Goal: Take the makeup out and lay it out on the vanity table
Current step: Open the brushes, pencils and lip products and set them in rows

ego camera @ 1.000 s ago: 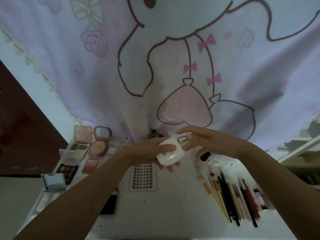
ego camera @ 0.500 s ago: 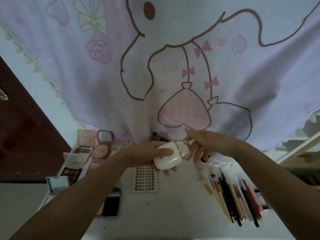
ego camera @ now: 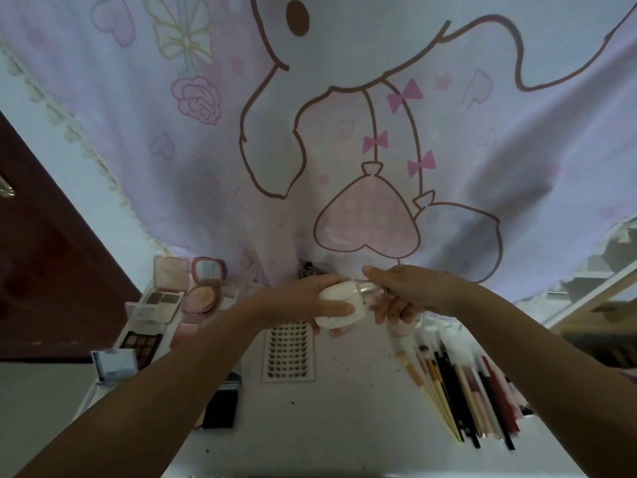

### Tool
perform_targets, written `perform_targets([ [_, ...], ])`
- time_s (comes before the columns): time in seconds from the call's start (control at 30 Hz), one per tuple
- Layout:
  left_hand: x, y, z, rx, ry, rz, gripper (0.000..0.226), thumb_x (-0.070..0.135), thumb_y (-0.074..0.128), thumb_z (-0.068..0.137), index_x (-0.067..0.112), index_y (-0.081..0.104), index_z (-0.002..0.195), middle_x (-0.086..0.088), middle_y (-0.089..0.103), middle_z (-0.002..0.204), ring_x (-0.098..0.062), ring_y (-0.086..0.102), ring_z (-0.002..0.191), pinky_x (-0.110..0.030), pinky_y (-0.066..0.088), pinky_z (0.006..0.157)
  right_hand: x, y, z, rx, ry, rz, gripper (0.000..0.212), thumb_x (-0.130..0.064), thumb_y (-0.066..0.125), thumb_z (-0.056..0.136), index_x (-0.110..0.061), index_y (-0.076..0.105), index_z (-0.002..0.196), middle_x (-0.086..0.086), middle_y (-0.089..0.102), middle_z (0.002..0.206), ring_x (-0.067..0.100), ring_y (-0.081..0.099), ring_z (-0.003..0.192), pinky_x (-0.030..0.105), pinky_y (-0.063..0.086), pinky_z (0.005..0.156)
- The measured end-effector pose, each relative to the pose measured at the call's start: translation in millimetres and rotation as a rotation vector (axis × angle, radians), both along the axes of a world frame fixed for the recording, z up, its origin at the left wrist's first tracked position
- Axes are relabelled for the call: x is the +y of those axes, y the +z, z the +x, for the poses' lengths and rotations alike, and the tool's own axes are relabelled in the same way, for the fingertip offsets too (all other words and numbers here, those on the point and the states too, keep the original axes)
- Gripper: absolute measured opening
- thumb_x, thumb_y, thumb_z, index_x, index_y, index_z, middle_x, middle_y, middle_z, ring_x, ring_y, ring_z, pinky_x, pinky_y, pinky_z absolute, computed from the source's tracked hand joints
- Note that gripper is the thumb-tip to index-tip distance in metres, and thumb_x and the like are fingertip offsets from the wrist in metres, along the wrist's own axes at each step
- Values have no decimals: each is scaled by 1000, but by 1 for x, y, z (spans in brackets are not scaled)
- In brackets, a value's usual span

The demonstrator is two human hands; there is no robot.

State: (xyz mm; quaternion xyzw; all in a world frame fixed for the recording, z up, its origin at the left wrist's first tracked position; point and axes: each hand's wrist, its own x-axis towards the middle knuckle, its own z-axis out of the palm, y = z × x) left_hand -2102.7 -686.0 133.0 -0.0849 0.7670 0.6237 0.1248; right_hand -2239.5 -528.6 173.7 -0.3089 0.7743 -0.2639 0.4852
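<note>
Above the middle of the white vanity table (ego camera: 344, 426) my left hand (ego camera: 303, 301) grips a white rounded bottle (ego camera: 339, 303), thumb across its front. My right hand (ego camera: 400, 289) pinches the bottle's silvery cap end (ego camera: 370, 289) from the right. Open eyeshadow and blush palettes (ego camera: 165, 300) lie in a column at the left. A white tray of false lashes (ego camera: 289, 351) lies just below my hands. Brushes and pencils (ego camera: 465, 391) are lined up at the right.
A pale pink curtain (ego camera: 344, 132) with a cartoon rabbit print hangs behind the table. A dark red door (ego camera: 41, 253) stands at the left. A small dark bottle (ego camera: 307, 269) stands at the curtain's foot. A black compact (ego camera: 220, 408) lies under my left forearm.
My right hand has closed in on the bottle's cap end and now pinches it. Both hands with the bottle have stayed over the table's middle while the view tilted up slightly.
</note>
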Motion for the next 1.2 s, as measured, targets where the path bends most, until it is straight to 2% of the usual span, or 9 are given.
perform_targets([
  [0.13, -5, -4, 0, -13, 5, 9, 22, 25, 62, 90, 27, 55, 111, -13, 65, 110, -22, 66, 91, -40, 53, 78, 3, 1, -7, 108, 106, -128, 22, -32, 59, 91, -17, 65, 107, -1, 67, 92, 5, 62, 74, 21, 51, 67],
  [0.33, -7, -6, 2, -87, -40, 159, 19, 22, 50, 94, 20, 55, 113, -4, 68, 103, -18, 68, 91, -34, 54, 83, 8, -2, -16, 254, 153, -191, 22, -19, 63, 89, -24, 63, 110, -4, 64, 100, 6, 65, 83, 17, 54, 68],
  [0.5, -14, -35, -2, -68, 170, 102, 20, 24, 56, 92, 27, 58, 112, 1, 64, 113, -10, 62, 99, -23, 51, 84, 19, -31, -26, 160, -217, -267, 18, -16, 65, 87, -19, 59, 104, 4, 59, 103, 18, 64, 91, 24, 58, 71],
  [0.6, -17, -56, -18, -17, 362, -16, 21, 25, 60, 90, 23, 60, 112, 2, 66, 105, -12, 62, 95, -25, 51, 82, 17, -71, -19, 210, -367, -220, 22, -21, 66, 86, -13, 54, 103, 2, 55, 98, 13, 61, 83, 15, 52, 58],
  [0.73, -13, -84, -55, 13, 456, -210, 17, 25, 63, 88, 15, 59, 100, 6, 63, 89, -13, 61, 87, -21, 48, 71, 4, -139, -1, 67, -676, -181, 26, -17, 63, 87, -11, 47, 107, 11, 56, 104, 23, 63, 92, 27, 56, 63],
  [0.83, -7, -97, -86, 41, 501, -260, 24, 20, 64, 86, 8, 57, 105, -4, 64, 98, -20, 61, 90, -34, 52, 74, -13, -174, 10, -133, -966, -239, 13, -10, 53, 93, -10, 45, 104, 14, 59, 97, 22, 62, 80, 31, 57, 56],
  [0.9, -5, -104, -107, 69, 516, -274, 23, 16, 64, 85, 7, 54, 104, -6, 61, 99, -19, 59, 86, -25, 50, 65, -26, -185, 14, -262, -1128, -287, 3, -14, 47, 98, -12, 45, 98, 10, 57, 88, 21, 59, 70, 32, 55, 45],
  [0.97, -5, -113, -126, 87, 502, -325, 20, 13, 65, 85, 9, 49, 97, -3, 55, 93, -14, 52, 81, -10, 39, 54, -37, -194, 12, -107, -1138, -259, 10, -19, 49, 97, -12, 42, 97, 8, 57, 80, 23, 60, 61, 37, 56, 46],
  [1.2, -9, -165, -147, 48, 356, -394, 20, 7, 61, 85, 4, 55, 103, -13, 61, 105, -23, 57, 98, -25, 42, 77, -55, -232, -5, 112, -1053, -139, 16, -24, 42, 99, -9, 38, 94, 18, 57, 66, 21, 51, 39, 24, 41, 35],
])
